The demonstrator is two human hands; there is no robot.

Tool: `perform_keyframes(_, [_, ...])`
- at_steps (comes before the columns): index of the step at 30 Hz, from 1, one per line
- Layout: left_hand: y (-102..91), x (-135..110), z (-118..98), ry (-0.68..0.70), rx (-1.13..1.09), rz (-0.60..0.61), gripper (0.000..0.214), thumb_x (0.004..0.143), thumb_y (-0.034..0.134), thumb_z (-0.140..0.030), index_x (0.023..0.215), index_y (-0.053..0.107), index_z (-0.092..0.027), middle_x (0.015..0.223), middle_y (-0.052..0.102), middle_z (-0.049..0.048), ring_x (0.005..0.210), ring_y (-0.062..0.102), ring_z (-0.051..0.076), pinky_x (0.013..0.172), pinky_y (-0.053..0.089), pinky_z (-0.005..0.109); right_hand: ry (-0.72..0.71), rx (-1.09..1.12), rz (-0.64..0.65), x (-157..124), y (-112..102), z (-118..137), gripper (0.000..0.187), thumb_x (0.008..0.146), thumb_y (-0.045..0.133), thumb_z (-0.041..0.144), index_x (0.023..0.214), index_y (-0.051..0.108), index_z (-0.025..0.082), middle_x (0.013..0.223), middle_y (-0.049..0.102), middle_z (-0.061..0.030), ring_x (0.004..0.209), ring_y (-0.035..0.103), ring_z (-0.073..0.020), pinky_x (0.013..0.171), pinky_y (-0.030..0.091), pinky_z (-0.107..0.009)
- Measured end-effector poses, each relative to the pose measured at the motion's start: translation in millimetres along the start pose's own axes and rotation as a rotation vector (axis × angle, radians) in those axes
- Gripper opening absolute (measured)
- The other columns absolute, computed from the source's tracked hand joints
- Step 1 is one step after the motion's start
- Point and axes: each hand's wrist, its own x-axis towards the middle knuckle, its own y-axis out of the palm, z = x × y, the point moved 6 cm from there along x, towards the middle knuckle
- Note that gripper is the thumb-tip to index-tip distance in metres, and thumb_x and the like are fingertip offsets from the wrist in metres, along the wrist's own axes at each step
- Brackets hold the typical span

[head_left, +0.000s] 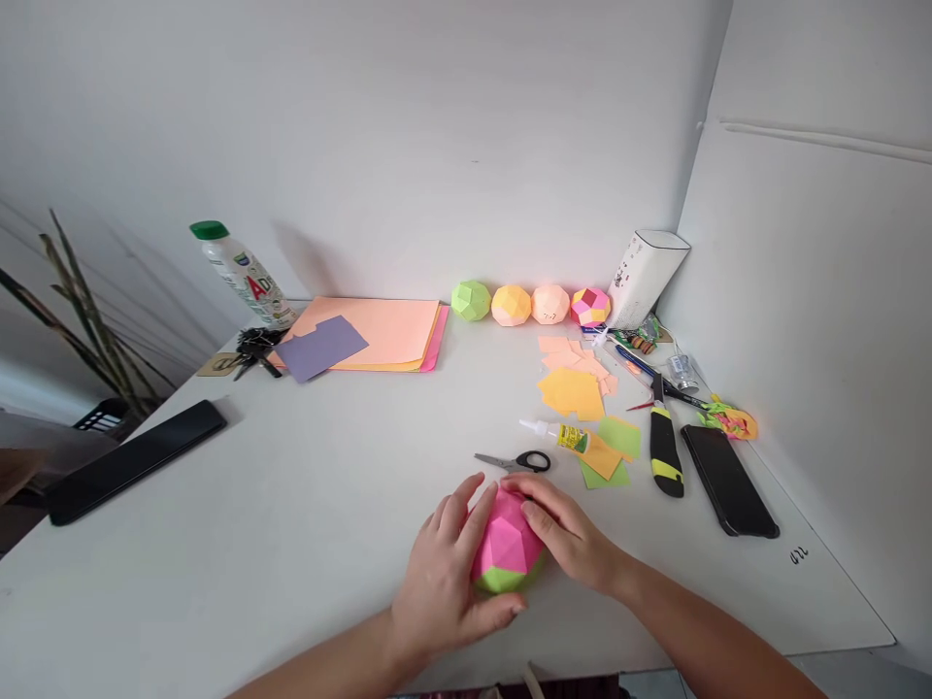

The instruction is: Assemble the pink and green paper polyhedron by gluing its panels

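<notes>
The desk (320,524) carries all items. A stack of sheets (393,325), peach on top with orange and pink edges exposed, lies at its rear, left of centre. A black bar (135,464) lies along the left edge. The left hand (441,578) is set against the left side of the ball, fingers curved over it, thumb extended along the near side. The right hand (575,539) bears on the upper right side, fingers bent. Both sets of fingers are gripping the ball between them. A bottle (244,277) with a green cap stands at the rear left; a white holder (645,282) stands at the rear right. A phone (730,481) lies near the right edge. A purple sheet (320,351) partly overlaps the stack. The ball (510,534), faceted, pink above and green below, is at the near side of the desk, around the middle. A knife (665,442) lies left of the phone. Four smaller balls (511,305) form a row left of the holder. Glue (573,438) lies beside paper slips (575,393). Scissors (515,465) lie just beyond the hands.
</notes>
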Motion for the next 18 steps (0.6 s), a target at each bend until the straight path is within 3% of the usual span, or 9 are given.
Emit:
perform_keyframes(5, [-4.5,5,-6,0.034,-0.187,0.115,0.065,0.087,0.051,-0.053,0.144,0.032,-0.028,0.122,0.047,0.0152,0.107,0.053,0.034,0.089,0.049,0.052,0.061,0.161,0.086,4,5,-15,0.033,0.098,0.043,0.044,0.120,0.058,0.024,0.123,0.062,-0.0087,0.117,0.056,-0.0233,0.101,0.046,-0.040])
perform_keyframes(7, [-3.5,7,-8,0.002,-0.326,0.172,0.058,0.088,0.052,-0.050,0.140,0.039,-0.026,0.121,0.045,0.0141,0.112,0.051,0.033,0.094,0.048,0.052,0.071,0.205,0.102,3,8,-18,0.034,0.097,0.045,0.045,0.120,0.058,0.024,0.125,0.061,-0.0088,0.118,0.056,-0.0229,0.101,0.046,-0.040])
perform_keyframes(12, [3.9,8,-11,-0.021,-0.637,0.281,0.081,0.079,0.063,-0.061,0.145,0.033,-0.025,0.146,0.029,0.0163,0.138,0.030,0.040,0.109,0.036,0.055,-0.013,0.159,0.049,2,9,-18,0.032,0.099,0.043,0.045,0.122,0.055,0.026,0.131,0.054,-0.0087,0.126,0.049,-0.0217,0.108,0.040,-0.040])
perform_keyframes(15, [5.2,7,-10,0.005,-0.684,0.327,0.091,0.076,0.070,-0.054,0.149,0.025,-0.026,0.154,0.022,0.0151,0.143,0.021,0.040,0.115,0.024,0.059,-0.088,0.079,-0.015,2,6,-15,0.029,0.099,0.042,0.044,0.119,0.056,0.026,0.131,0.051,-0.0088,0.129,0.046,-0.0214,0.109,0.039,-0.040])
perform_keyframes(18, [4.6,8,-11,0.020,-0.707,0.363,0.092,0.076,0.073,-0.045,0.150,0.023,-0.027,0.154,0.027,0.0144,0.142,0.027,0.037,0.114,0.027,0.058,-0.146,0.035,-0.052,1,4,-12,0.025,0.099,0.044,0.041,0.115,0.057,0.027,0.129,0.051,-0.0087,0.126,0.048,-0.0213,0.103,0.044,-0.038])
